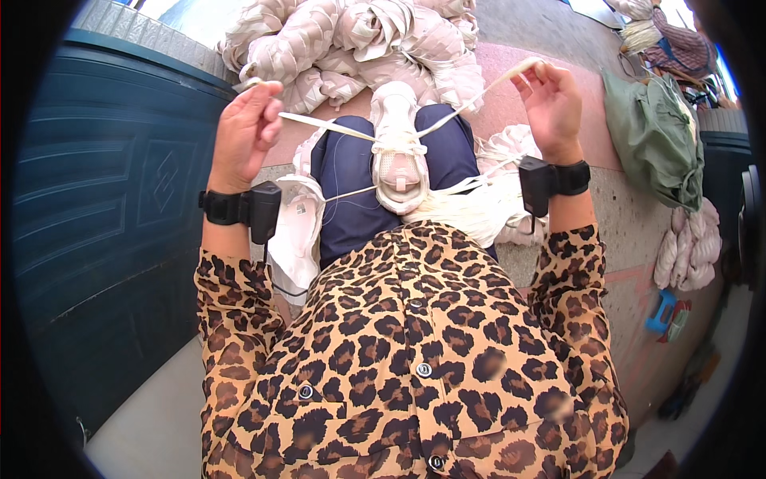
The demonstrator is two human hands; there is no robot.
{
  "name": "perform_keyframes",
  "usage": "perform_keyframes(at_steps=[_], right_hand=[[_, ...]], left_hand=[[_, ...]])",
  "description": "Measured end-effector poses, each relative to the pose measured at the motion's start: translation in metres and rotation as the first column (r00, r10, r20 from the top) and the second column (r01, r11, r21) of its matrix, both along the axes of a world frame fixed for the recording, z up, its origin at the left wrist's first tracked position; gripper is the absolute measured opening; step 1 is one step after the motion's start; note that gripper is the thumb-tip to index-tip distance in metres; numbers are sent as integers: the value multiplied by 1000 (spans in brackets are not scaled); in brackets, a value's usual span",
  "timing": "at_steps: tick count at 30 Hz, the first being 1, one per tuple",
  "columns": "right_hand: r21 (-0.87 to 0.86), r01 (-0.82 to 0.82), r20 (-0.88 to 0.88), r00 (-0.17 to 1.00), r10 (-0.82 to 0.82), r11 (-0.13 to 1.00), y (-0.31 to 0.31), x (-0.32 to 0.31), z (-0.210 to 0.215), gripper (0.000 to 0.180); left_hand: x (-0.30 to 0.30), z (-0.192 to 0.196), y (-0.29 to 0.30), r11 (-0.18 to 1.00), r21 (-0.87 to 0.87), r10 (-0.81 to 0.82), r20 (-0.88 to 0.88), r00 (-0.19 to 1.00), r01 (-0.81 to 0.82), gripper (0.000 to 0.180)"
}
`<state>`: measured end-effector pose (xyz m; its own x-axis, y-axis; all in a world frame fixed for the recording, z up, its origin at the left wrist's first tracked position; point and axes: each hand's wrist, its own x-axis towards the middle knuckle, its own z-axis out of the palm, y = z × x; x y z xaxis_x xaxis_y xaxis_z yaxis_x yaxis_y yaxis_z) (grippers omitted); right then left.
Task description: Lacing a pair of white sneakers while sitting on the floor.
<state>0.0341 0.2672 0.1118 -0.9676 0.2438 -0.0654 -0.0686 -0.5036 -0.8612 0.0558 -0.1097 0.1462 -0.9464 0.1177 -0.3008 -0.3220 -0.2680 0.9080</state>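
A pale pink and white shoe upper (401,177) lies lengthwise between my thighs, its opening toward me. A cream shoelace (447,116) runs through it, and its two ends spread out and up to either side. My left hand (251,128) pinches one end, raised to the left of the shoe upper. On the other side, my right hand (550,104) is lifted high, thumb and fingers closed on the other end. Both stretches of lace look fairly taut. Across my right thigh rests a loose bundle of cream laces (459,209).
Beyond my knees is a heap of tied pale pink shoe uppers (343,40). More uppers (295,227) lie by my left thigh. A dark blue panelled door (120,160) stands at left. A green sack (650,132) sits at right, and another person (678,52) is far right.
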Motion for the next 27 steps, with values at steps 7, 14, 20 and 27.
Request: perform_keyframes(at_steps=[7,14,20,27], right_hand=[[-165,-241,99,961,260,956,29,8,-41,14],[805,-527,349,794,498,274,-55,71,-82,17],[940,-340,313,875,368,7,-71,72,-111,19],[911,-261,380,831,406,-320,-86,65,-100,17]], left_hand=[[-12,-15,-27,995,-96,36,-8,999,-37,25],[17,-87,27,535,-835,-219,13,976,131,23],[51,-103,66,781,-529,-213,276,937,333,25],[59,-113,60,760,-600,-146,217,965,249,21]])
